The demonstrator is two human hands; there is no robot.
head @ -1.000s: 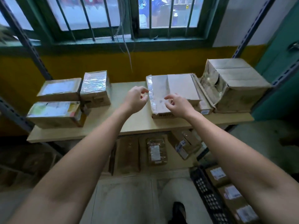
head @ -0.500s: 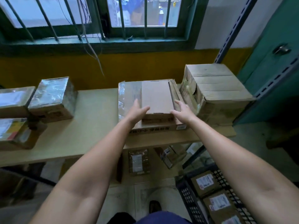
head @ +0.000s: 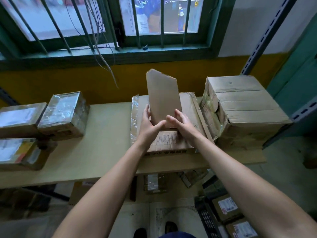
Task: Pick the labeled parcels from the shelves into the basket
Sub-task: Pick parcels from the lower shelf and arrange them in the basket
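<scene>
A flat brown cardboard parcel (head: 163, 96) stands tilted up on its near edge, its plain side toward me. My left hand (head: 149, 124) grips its lower left edge and my right hand (head: 181, 123) grips its lower right edge. It rests on a wide flat taped box (head: 188, 107) lying on the wooden shelf (head: 106, 145). The black basket (head: 208, 222) stands on the floor at the lower right, holding labeled parcels (head: 227, 208).
A big dented carton (head: 243, 110) sits right of the flat box. Three taped parcels (head: 63, 115) lie on the shelf's left end. More parcels (head: 154, 183) lie on the lower shelf. A barred window and hanging cables are behind.
Both hands took the flat parcel by its near end and tipped it up from lying flat to nearly upright. The view moved closer to the shelf.
</scene>
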